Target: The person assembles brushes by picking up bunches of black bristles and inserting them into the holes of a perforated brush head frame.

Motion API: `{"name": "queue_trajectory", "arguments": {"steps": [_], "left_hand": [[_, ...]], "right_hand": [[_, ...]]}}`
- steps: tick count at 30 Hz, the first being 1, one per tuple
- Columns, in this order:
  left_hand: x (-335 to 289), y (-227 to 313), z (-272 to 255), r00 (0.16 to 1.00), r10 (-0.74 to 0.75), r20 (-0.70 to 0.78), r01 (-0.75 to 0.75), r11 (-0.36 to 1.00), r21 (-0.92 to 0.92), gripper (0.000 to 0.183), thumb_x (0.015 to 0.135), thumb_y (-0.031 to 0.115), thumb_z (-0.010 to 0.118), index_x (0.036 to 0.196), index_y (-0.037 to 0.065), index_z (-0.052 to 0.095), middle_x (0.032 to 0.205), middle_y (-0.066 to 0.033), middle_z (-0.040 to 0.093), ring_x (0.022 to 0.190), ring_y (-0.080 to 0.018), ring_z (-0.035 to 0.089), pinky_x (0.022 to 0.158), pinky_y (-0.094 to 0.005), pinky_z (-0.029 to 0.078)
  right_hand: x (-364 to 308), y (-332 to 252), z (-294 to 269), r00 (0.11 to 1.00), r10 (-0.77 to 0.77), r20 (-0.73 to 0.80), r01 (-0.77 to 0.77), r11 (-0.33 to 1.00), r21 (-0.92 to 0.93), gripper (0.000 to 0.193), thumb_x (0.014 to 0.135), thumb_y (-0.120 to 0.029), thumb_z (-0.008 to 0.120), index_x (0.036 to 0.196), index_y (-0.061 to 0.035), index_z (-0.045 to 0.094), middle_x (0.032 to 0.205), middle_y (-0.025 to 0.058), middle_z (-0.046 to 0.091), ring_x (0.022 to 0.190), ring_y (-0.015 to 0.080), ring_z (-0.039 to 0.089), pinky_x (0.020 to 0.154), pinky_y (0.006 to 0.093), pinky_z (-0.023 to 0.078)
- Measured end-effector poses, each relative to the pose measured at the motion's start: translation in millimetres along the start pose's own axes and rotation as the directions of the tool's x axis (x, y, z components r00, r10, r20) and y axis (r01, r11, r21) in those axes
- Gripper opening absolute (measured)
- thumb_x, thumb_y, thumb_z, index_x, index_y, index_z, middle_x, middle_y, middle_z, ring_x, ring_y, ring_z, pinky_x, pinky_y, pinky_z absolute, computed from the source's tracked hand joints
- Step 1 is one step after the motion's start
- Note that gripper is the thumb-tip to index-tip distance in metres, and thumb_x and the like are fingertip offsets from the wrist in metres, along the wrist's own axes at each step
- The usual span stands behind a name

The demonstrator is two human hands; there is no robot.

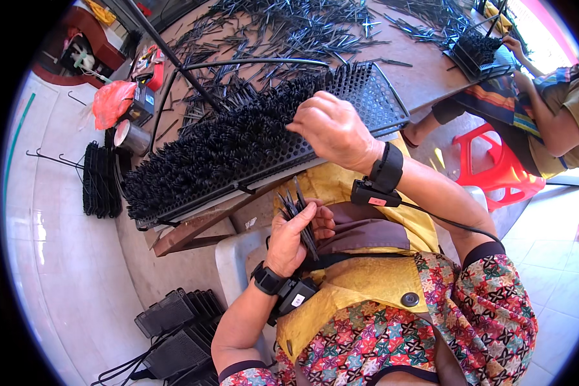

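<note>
Loose black strips [302, 32] litter the brown worktop [424, 80]; off to the right I see a co-worker [569, 122] near a red stool [489, 157]. The left hand's [289, 241] grip is clamped on a bunch [291, 209] just in front of the strip-packed rack [370, 93]. Over the rack, the right hand's [338, 128] fingertips are drawn together; whether they pinch a strip, I can't tell.

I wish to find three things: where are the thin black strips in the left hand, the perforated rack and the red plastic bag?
Thin black strips [290, 206], head view: upper part of the held bundle.
Perforated rack [370, 95], head view: bare right end.
Red plastic bag [112, 103], head view: its middle.
</note>
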State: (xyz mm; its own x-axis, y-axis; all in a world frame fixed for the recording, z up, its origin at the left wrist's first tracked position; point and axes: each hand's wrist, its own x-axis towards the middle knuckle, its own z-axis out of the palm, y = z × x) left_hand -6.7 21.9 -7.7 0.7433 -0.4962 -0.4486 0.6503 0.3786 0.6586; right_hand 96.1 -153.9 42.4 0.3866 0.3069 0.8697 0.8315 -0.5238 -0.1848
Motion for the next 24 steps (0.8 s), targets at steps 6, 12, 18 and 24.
{"name": "queue_trajectory", "arguments": {"steps": [6,12,18,24], "left_hand": [[0.4,0.3,-1.1,0.998,-0.005,0.064,0.005,1.0,-0.013,0.026,0.091,0.018,0.052,0.11,0.001,0.051,0.091,-0.0153,0.061,0.078,-0.0242,0.062,0.06,-0.031,0.051],[-1.2,3.4,-2.4,0.989,-0.005,0.15,0.009,1.0,-0.028,0.026,0.089,0.014,0.053,0.111,0.001,0.051,0.09,-0.0175,0.061,0.072,-0.0238,0.061,0.046,-0.0241,0.043],[-1.6,4.0,-0.9,0.983,-0.001,0.182,0.006,1.0,-0.025,0.027,0.085,0.008,0.054,0.11,-0.001,0.053,0.089,-0.0186,0.06,0.069,-0.024,0.06,0.042,-0.0225,0.04],[-2.5,6.0,1.0,0.974,-0.024,0.226,0.021,1.0,0.015,0.024,0.082,0.004,0.054,0.106,-0.003,0.055,0.088,-0.0147,0.062,0.067,-0.0196,0.06,0.043,-0.0213,0.039]], "right_hand": [[9.8,4.6,13.6,0.964,-0.095,0.249,0.097,0.995,0.004,0.016,0.072,-0.006,0.066,0.077,-0.0024,0.051,0.075,0.0096,0.052,0.069,0.0285,0.051,0.06,0.0363,0.045],[15.0,-10.6,12.4,0.937,0.02,0.349,0.038,0.987,-0.159,0.016,0.072,-0.012,0.065,0.072,-0.0016,0.052,0.076,0.0093,0.05,0.073,0.027,0.049,0.063,0.0338,0.044],[-3.6,-13.4,3.1,0.928,-0.006,0.372,0.104,0.964,-0.244,0.017,0.072,-0.017,0.065,0.072,-0.0014,0.058,0.073,0.0091,0.05,0.073,0.0264,0.048,0.064,0.0361,0.041],[-10.8,-46.8,-11.2,0.768,0.391,0.506,-0.577,0.765,0.285,0.028,0.073,-0.011,0.067,0.095,0.0043,0.06,0.076,0.0165,0.062,0.072,0.0292,0.061,0.064,0.0371,0.049]]}}
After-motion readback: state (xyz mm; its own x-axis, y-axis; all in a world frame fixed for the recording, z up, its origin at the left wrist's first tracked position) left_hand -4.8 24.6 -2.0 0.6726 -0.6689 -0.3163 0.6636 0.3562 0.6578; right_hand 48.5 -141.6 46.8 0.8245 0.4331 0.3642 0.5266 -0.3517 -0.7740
